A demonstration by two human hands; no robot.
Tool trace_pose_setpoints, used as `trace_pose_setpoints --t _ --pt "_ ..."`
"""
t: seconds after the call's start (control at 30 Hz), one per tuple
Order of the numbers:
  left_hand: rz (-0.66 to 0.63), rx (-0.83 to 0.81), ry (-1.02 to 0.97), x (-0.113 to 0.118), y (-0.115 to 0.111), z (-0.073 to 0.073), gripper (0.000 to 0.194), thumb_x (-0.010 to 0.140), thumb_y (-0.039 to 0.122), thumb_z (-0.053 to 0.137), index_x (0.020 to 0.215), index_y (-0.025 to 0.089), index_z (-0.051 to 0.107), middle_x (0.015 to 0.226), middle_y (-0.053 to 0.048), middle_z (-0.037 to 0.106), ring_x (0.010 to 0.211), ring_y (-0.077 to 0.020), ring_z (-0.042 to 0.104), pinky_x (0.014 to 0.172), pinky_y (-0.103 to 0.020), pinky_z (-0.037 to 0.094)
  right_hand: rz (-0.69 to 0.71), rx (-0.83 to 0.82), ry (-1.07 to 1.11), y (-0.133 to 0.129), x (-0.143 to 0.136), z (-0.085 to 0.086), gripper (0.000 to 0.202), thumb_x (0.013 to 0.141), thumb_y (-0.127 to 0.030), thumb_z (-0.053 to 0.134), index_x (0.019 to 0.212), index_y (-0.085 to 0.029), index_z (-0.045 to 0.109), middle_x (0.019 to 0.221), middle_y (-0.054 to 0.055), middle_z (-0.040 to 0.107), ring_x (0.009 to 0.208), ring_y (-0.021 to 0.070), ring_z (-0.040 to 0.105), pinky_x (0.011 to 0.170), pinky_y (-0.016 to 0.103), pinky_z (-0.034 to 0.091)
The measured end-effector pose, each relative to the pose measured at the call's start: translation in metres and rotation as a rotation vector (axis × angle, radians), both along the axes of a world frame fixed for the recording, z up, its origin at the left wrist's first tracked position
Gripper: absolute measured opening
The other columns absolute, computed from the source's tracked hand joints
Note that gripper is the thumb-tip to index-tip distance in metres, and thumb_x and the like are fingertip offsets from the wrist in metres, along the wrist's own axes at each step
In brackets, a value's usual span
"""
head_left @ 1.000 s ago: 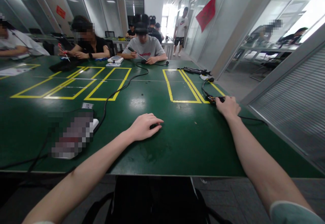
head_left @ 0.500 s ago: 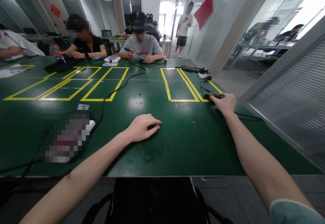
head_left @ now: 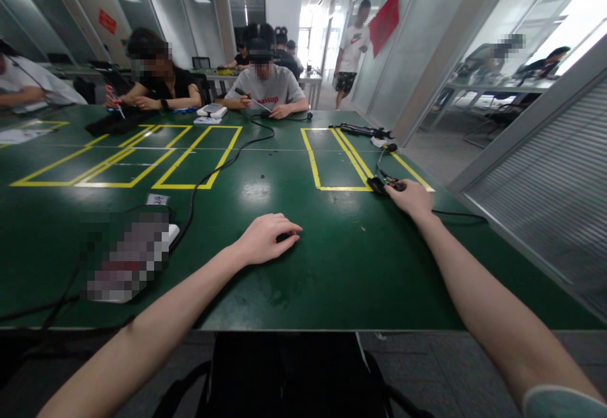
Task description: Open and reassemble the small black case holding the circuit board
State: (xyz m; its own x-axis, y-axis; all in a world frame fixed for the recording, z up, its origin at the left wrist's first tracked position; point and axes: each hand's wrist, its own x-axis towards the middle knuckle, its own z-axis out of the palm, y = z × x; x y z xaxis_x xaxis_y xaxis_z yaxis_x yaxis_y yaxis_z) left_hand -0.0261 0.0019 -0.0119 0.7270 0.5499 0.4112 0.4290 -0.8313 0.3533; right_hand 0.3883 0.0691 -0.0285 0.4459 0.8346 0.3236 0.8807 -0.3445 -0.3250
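Observation:
My left hand (head_left: 265,239) rests on the green table (head_left: 332,266) with its fingers loosely bent and the thumb apart from the index finger. A small dark patch shows between them; whether it is a shadow or an object I cannot tell. Farther off on the right, my right hand (head_left: 411,200) is closed on a small black device with a cable (head_left: 378,185). Metallic or coloured parts show near my fingertips, and my fingers partly hide the device. Its thin cable runs up to a round black end (head_left: 390,147).
Yellow tape outlines (head_left: 344,188) mark the table. At the left lies a blurred, white-edged device (head_left: 173,233) beside a long black cable (head_left: 191,206) and a number card (head_left: 157,200). A black tripod-like object (head_left: 363,130) lies at the far right. Co-workers sit opposite; one person (head_left: 351,51) stands behind.
My right hand has moved a little left with the black device, which now lies by the corner of the yellow tape. My left hand has stayed put.

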Motion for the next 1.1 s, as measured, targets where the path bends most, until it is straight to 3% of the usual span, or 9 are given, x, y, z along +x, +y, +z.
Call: trace_pose_setpoints --t 0.07,0.13,0.2,0.33,0.43,0.53,0.73,0.9,1.1 --pt "0.01 0.003 -0.006 0.0 0.001 -0.001 0.021 0.1 0.027 0.058 0.11 0.019 0.075 0.099 -0.005 0.08 0.089 -0.0199 0.072 0.083 -0.034 0.057 0.049 -0.073 0.033 -0.002 -0.028 0.006 0.042 0.087 -0.049 0.067 0.112 -0.016 0.077 0.107 0.016 0.078 0.1 0.0338 0.072 0.078 0.038 0.054" --pt "0.025 0.022 -0.026 0.0 0.002 -0.001 0.022 0.1 0.027 0.059 0.114 0.02 0.074 0.103 -0.006 0.079 0.093 -0.0212 0.072 0.085 -0.035 0.057 0.248 -0.075 0.053 -0.008 -0.061 0.009 0.039 0.087 -0.047 0.068 0.111 -0.018 0.078 0.107 0.014 0.078 0.101 0.0323 0.072 0.079 0.036 0.054" --pt "0.047 0.054 -0.065 -0.001 0.002 0.001 0.025 0.1 0.028 0.059 0.12 0.02 0.071 0.111 -0.008 0.078 0.101 -0.0234 0.07 0.09 -0.039 0.057 0.523 -0.042 0.08 -0.019 -0.095 0.009 0.035 0.087 -0.043 0.07 0.111 -0.018 0.078 0.11 0.013 0.078 0.102 0.031 0.072 0.081 0.036 0.054" --pt "0.031 0.074 -0.123 -0.001 0.0 0.005 0.033 0.095 0.035 0.066 0.123 0.019 0.068 0.119 -0.012 0.074 0.109 -0.0266 0.067 0.095 -0.041 0.055 1.203 -0.044 0.184 -0.05 -0.151 0.009 0.031 0.087 -0.036 0.073 0.112 -0.018 0.077 0.101 0.009 0.076 0.092 0.0242 0.072 0.083 0.034 0.055" --pt "-0.041 -0.015 -0.066 -0.001 -0.002 0.005 0.033 0.088 0.042 0.073 0.111 0.018 0.069 0.097 -0.007 0.074 0.091 -0.0237 0.068 0.082 -0.036 0.055 1.452 -0.057 0.226 -0.069 -0.172 0.011 0.027 0.088 -0.032 0.073 0.11 -0.017 0.076 0.097 0.008 0.073 0.087 0.0216 0.071 0.078 0.031 0.054" --pt "-0.024 -0.065 0.004 -0.002 -0.003 0.005 0.041 0.084 0.045 0.077 0.114 0.019 0.068 0.09 -0.004 0.072 0.084 -0.0224 0.067 0.077 -0.033 0.053 1.474 -0.01 0.26 -0.074 -0.175 0.012 0.022 0.09 -0.03 0.071 0.108 -0.017 0.075 0.098 0.008 0.073 0.088 0.0213 0.071 0.079 0.032 0.055" --pt "0.059 -0.015 0.089 -0.003 0.0 0.004 0.068 0.084 0.054 0.077 0.142 0.022 0.058 0.119 -0.01 0.073 0.107 -0.0289 0.066 0.096 -0.044 0.052 1.35 0.161 0.316 -0.066 -0.17 0.009 0.022 0.092 -0.033 0.072 0.108 -0.019 0.075 0.106 0.01 0.073 0.096 0.0223 0.072 0.086 0.035 0.058" --pt "0.119 0.017 0.144 -0.002 0.002 0.0 0.06 0.084 0.058 0.077 0.129 0.02 0.068 0.129 -0.012 0.07 0.119 -0.0316 0.063 0.105 -0.048 0.05 1.35 0.071 0.275 -0.067 -0.174 0.003 0.019 0.089 -0.032 0.075 0.104 -0.02 0.077 0.122 0.011 0.072 0.109 0.0255 0.072 0.095 0.04 0.058" --pt "0.132 0.01 0.11 0.0 0.006 -0.006 0.044 0.094 0.048 0.068 0.128 0.019 0.068 0.132 -0.013 0.07 0.123 -0.0305 0.062 0.107 -0.049 0.05 1.316 0.034 0.211 -0.067 -0.175 0.001 0.032 0.087 -0.042 0.076 0.113 -0.022 0.077 0.127 0.011 0.071 0.113 0.027 0.071 0.101 0.041 0.056"
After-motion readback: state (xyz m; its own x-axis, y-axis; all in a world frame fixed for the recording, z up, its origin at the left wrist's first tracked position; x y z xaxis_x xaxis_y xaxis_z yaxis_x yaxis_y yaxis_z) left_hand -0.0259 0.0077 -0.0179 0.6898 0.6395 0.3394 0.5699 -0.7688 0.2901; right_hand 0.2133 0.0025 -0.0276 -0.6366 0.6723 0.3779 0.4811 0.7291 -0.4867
